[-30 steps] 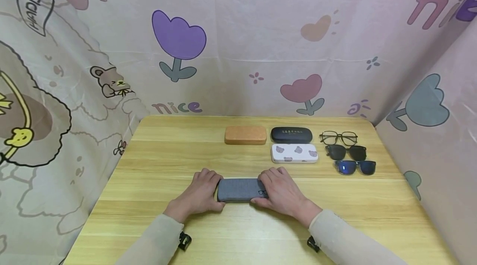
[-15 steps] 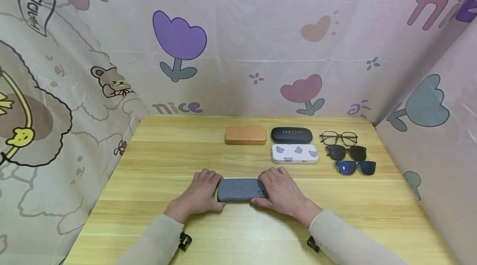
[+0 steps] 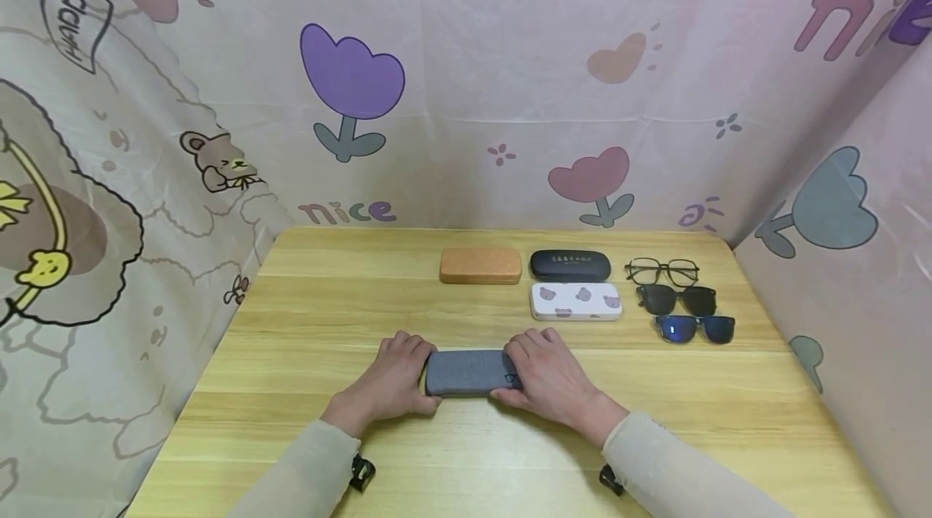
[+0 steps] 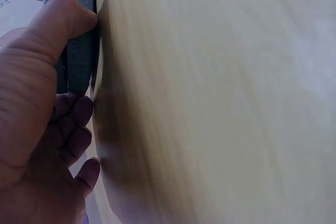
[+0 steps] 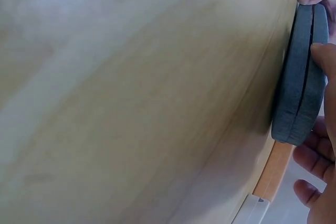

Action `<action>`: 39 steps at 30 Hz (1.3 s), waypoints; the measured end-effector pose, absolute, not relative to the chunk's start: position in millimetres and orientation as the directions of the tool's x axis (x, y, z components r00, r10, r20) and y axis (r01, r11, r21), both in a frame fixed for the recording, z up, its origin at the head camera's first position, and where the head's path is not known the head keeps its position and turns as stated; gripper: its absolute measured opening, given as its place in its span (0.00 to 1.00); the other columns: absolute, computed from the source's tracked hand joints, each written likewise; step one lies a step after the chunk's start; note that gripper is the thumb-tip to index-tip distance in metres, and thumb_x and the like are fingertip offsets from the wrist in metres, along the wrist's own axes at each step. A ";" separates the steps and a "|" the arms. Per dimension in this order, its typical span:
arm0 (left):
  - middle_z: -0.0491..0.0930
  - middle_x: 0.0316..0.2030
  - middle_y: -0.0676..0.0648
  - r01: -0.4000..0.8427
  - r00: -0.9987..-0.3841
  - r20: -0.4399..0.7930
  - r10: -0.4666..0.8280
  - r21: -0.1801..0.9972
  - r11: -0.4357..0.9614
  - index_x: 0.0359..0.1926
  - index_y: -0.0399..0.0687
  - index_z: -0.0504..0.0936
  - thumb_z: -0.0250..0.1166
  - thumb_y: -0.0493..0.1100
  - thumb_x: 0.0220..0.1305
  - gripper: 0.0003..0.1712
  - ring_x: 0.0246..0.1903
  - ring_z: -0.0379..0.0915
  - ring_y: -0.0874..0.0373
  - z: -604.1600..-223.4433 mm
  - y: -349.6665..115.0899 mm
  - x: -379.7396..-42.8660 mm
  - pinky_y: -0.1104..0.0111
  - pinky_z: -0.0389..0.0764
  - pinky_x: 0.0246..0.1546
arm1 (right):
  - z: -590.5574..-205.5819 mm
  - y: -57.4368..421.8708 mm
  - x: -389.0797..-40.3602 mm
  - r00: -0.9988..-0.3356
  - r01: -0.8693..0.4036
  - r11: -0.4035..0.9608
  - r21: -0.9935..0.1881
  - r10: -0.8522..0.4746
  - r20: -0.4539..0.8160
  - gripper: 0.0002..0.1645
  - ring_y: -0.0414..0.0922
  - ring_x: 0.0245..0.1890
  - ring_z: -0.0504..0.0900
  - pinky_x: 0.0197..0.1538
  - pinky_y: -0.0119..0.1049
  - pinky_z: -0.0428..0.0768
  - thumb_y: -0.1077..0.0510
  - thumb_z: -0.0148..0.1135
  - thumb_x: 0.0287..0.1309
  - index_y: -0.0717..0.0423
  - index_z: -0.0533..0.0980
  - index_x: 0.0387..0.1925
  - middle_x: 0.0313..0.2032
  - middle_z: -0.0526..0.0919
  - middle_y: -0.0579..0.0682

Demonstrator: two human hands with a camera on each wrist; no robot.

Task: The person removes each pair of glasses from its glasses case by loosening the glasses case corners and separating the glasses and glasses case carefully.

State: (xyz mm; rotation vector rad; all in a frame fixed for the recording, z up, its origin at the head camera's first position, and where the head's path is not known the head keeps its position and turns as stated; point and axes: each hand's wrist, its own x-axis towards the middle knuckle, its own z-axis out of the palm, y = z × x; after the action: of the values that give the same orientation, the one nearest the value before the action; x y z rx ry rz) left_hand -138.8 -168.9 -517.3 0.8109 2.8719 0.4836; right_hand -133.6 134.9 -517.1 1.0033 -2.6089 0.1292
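A grey fabric glasses case (image 3: 466,373) with a small glasses print lies flat on the wooden table, lid down. At its left end my left hand (image 3: 389,380) grips it, thumb along the near side and fingers at the far side. My right hand (image 3: 551,379) holds the right end the same way and covers part of the print. A thin dark seam runs along the side of the case (image 5: 299,77) in the right wrist view, with the right thumb (image 5: 323,56) at the lid edge. In the left wrist view the left thumb (image 4: 65,22) presses on the side of the case.
Behind the hands lie a tan glasses case (image 3: 480,266), a black case (image 3: 570,265) and a white bear-print case (image 3: 576,301). To their right are clear glasses (image 3: 662,270), black sunglasses (image 3: 677,299) and blue-lensed sunglasses (image 3: 695,329). A printed curtain (image 3: 466,81) borders the table.
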 end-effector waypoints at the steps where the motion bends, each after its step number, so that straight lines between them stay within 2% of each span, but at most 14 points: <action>1: 0.80 0.51 0.48 0.488 -0.850 -0.028 0.527 0.335 0.806 0.58 0.44 0.80 0.77 0.61 0.51 0.39 0.54 0.68 0.48 -517.3 -168.7 -138.8 0.48 0.67 0.61 | -517.2 135.3 -133.9 -0.695 -0.664 0.747 0.034 -0.633 0.341 0.40 0.45 0.44 0.78 0.49 0.42 0.71 0.20 0.65 0.56 0.51 0.79 0.46 0.42 0.85 0.47; 6: 0.80 0.52 0.47 0.488 -0.850 -0.027 0.527 0.338 0.805 0.58 0.44 0.80 0.77 0.61 0.50 0.40 0.54 0.68 0.48 -517.5 -168.2 -138.9 0.48 0.67 0.61 | -515.3 137.8 -136.4 -0.713 -0.664 0.748 -0.016 -0.627 0.314 0.40 0.44 0.44 0.79 0.50 0.42 0.72 0.20 0.64 0.58 0.51 0.80 0.48 0.42 0.86 0.46; 16: 0.80 0.52 0.47 0.467 -0.851 -0.040 0.523 0.398 0.790 0.60 0.42 0.79 0.78 0.59 0.49 0.42 0.54 0.67 0.50 -517.1 -171.2 -139.7 0.49 0.66 0.62 | -507.2 140.4 -143.3 -0.750 -0.650 0.743 -0.160 -0.592 0.294 0.36 0.40 0.36 0.77 0.50 0.40 0.73 0.25 0.61 0.65 0.52 0.84 0.48 0.38 0.87 0.44; 23: 0.80 0.52 0.44 0.456 -0.855 -0.058 0.516 0.391 0.799 0.60 0.33 0.78 0.78 0.60 0.48 0.46 0.57 0.68 0.47 -518.8 -171.4 -138.5 0.49 0.67 0.64 | -502.3 135.2 -147.6 -0.837 -0.544 0.775 -0.321 -0.479 0.265 0.29 0.50 0.38 0.83 0.54 0.49 0.79 0.36 0.60 0.73 0.58 0.81 0.51 0.36 0.87 0.52; 31: 0.80 0.56 0.44 0.415 -0.872 -0.061 0.486 0.435 0.799 0.61 0.33 0.78 0.79 0.60 0.49 0.46 0.60 0.68 0.46 -518.9 -171.4 -136.1 0.48 0.65 0.69 | -506.4 135.3 -146.6 -0.868 -0.490 0.814 -0.313 -0.423 0.260 0.25 0.51 0.42 0.83 0.53 0.49 0.79 0.39 0.61 0.73 0.58 0.79 0.49 0.38 0.85 0.52; 35: 0.81 0.54 0.45 0.387 -0.884 -0.058 0.464 0.467 0.795 0.59 0.35 0.79 0.81 0.60 0.48 0.45 0.59 0.68 0.47 -516.1 -172.4 -133.9 0.49 0.67 0.66 | -506.8 134.5 -146.0 -0.868 -0.487 0.817 -0.308 -0.413 0.277 0.25 0.50 0.41 0.82 0.50 0.48 0.79 0.39 0.61 0.73 0.58 0.79 0.49 0.37 0.84 0.50; 39: 0.82 0.53 0.48 0.380 -0.887 -0.047 0.459 0.487 0.786 0.56 0.40 0.81 0.82 0.60 0.47 0.41 0.56 0.68 0.50 -514.6 -173.4 -133.7 0.51 0.69 0.62 | -503.6 134.1 -142.7 -0.871 -0.476 0.828 -0.296 -0.399 0.287 0.29 0.51 0.45 0.82 0.54 0.49 0.80 0.37 0.65 0.69 0.58 0.79 0.52 0.43 0.85 0.52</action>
State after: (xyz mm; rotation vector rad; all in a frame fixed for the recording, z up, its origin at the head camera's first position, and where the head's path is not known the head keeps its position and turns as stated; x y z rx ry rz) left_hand -133.7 -173.4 -514.6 0.6657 2.8128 0.7156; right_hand -142.7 134.1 -503.6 0.6782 -2.7971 0.5345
